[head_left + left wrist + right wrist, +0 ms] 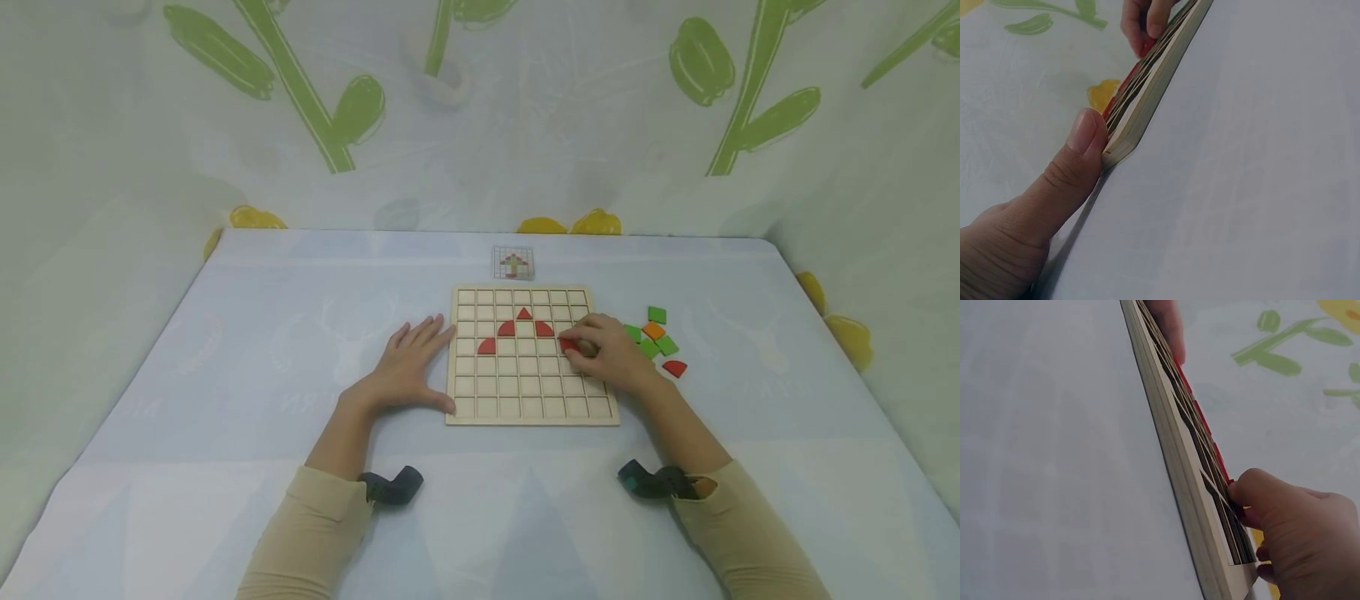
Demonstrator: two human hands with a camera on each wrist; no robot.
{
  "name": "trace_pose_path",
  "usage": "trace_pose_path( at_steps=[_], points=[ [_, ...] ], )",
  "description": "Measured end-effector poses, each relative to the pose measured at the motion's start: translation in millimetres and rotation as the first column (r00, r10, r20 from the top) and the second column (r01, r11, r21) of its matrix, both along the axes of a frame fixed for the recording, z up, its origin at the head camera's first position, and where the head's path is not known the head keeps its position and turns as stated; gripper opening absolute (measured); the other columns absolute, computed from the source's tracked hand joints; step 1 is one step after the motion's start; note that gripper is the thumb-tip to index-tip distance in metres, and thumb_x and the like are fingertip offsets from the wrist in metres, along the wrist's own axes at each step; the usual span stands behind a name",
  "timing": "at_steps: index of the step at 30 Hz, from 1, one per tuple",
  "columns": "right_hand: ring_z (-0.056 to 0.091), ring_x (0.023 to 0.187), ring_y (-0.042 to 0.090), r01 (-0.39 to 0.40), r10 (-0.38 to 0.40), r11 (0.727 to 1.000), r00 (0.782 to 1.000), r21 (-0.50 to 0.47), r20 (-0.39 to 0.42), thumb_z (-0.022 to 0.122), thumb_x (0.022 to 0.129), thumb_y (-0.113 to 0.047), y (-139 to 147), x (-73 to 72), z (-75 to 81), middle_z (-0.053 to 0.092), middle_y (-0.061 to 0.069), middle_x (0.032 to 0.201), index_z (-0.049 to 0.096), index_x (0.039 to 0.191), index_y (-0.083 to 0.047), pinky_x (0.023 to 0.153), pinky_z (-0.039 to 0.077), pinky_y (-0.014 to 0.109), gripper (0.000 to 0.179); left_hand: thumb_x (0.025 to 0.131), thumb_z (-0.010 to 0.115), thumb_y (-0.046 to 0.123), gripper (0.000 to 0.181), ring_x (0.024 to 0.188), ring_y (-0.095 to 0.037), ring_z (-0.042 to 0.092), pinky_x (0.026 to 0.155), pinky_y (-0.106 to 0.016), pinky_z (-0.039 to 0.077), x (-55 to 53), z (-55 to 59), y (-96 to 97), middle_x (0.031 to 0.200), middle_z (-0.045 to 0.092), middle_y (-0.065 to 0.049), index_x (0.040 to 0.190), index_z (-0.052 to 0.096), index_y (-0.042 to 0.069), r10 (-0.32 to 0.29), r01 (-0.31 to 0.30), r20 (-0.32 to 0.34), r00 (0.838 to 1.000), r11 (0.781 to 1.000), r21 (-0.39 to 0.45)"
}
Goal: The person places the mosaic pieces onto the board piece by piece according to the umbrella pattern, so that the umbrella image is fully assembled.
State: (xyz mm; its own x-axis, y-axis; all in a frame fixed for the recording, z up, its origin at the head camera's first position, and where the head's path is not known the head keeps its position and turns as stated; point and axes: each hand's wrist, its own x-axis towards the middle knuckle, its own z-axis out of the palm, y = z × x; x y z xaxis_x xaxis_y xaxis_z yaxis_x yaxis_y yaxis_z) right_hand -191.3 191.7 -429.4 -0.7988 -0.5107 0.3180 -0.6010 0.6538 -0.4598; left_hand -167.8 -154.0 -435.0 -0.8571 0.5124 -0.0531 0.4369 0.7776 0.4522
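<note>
A wooden grid board (532,422) lies flat on the table. In its squares sit a red triangle tile (524,314) and red quarter-circle tiles, among them one at the left (487,346). The left hand (405,364), fingers spread, rests against the board's left edge; in the left wrist view its thumb (1085,134) touches the near corner. Over the board's right side, the right hand (613,357) pinches a red quarter-circle tile (567,344) between thumb and fingers, at a grid square. Fingers partly hide that tile; whether it lies fully in the square, I cannot tell.
Right of the board lie several loose tiles: green squares (657,315), an orange square (654,331) and a red quarter circle (675,367). A small pattern card (513,262) lies behind the board. Dark wrist devices (393,486) sit at both sleeves.
</note>
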Motion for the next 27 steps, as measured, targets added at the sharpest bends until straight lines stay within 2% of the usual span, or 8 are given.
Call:
trace_pose_path(
  at_steps=[10, 16, 21, 27],
  points=[
    [0.047, 0.081, 0.019, 0.014, -0.014, 1.0, 1.0, 0.017, 0.026, 0.072, 0.081, -0.013, -3.0, 0.1, 1.2, 0.063, 0.006, 0.096, 0.073, 0.105, -0.006, 0.072, 0.038, 0.035, 0.024, 0.056, 0.077, 0.066, 0.123, 0.146, -0.028, 0.005, 0.116, -0.049, -0.001, -2.3, -2.0, -0.8, 0.158, 0.011, -0.014, 0.151, 0.023, 0.009, 0.001, -0.001, -0.013, 1.0, 1.0, -0.006],
    [0.047, 0.084, 0.02, 0.012, -0.011, 0.999, 0.999, -0.041, 0.042, 0.073, 0.08, -0.012, -2.3, 1.5, -1.0, 0.063, 0.008, 0.099, 0.071, 0.107, -0.005, 0.073, 0.038, 0.035, 0.027, 0.057, 0.079, 0.063, 0.122, 0.147, -0.028, 0.005, 0.117, -0.049, -0.001, -1.4, -3.7, -0.8, 0.159, 0.01, -0.013, 0.151, 0.022, 0.01, 0.006, -0.006, -0.009, 1.0, 1.0, -0.01],
    [0.05, 0.088, 0.021, -0.004, 0.006, 0.993, 1.0, -0.115, 0.016, 0.075, 0.078, -0.01, 0.6, 3.2, -4.4, 0.064, 0.009, 0.102, 0.07, 0.107, -0.004, 0.072, 0.039, 0.032, 0.03, 0.057, 0.079, 0.062, 0.121, 0.147, -0.028, 0.005, 0.117, -0.049, -0.002, -0.9, -3.8, -1.1, 0.158, 0.011, -0.013, 0.151, 0.023, 0.01, 0.006, -0.006, -0.01, 1.0, 1.0, 0.001],
    [0.049, 0.081, 0.019, -0.03, 0.025, 0.988, 0.999, -0.15, -0.035, 0.077, 0.075, -0.007, 6.0, 6.9, -4.9, 0.064, 0.009, 0.098, 0.07, 0.106, -0.002, 0.066, 0.038, 0.027, 0.032, 0.058, 0.079, 0.063, 0.121, 0.147, -0.027, 0.004, 0.117, -0.048, -0.002, -0.7, -4.2, 0.3, 0.159, 0.01, -0.012, 0.151, 0.022, 0.011, 0.004, -0.004, -0.006, 1.0, 1.0, -0.003]
  ],
)
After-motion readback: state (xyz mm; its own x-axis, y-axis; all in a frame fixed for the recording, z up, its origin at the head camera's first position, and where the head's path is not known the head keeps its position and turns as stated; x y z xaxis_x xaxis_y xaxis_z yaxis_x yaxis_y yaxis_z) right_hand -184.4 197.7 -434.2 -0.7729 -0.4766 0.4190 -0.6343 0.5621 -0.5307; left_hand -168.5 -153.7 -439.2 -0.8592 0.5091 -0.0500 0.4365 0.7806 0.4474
